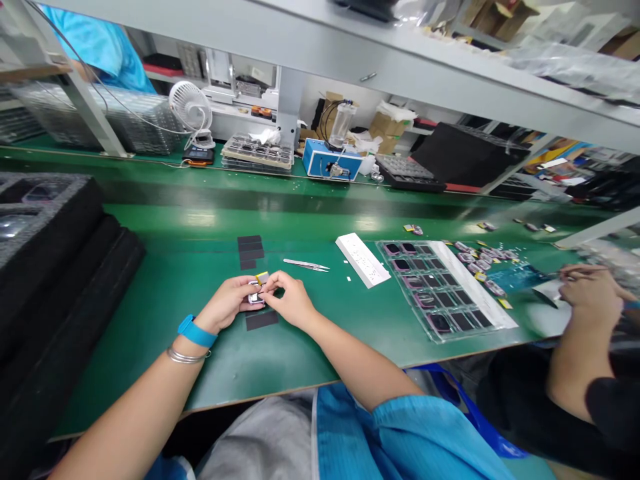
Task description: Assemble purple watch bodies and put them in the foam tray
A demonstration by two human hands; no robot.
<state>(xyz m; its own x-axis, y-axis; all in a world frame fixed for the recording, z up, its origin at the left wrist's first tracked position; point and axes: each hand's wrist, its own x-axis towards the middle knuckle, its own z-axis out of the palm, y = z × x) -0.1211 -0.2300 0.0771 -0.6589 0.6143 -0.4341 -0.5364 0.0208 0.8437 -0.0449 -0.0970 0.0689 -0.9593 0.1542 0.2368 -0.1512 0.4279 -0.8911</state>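
Note:
Both hands meet over the green table. My left hand is curled round a small pinkish component with a yellow tab at its top. The fingers of my right hand pinch the same part from the right. A black strip lies on the table just below the hands. Three more black strips lie a little beyond them. Metal tweezers rest just past my right hand.
A white block and a clear tray of small parts lie to the right. A co-worker's hands work at the far right among loose parts. Black foam trays stack up on the left. A fan and a blue box stand at the back.

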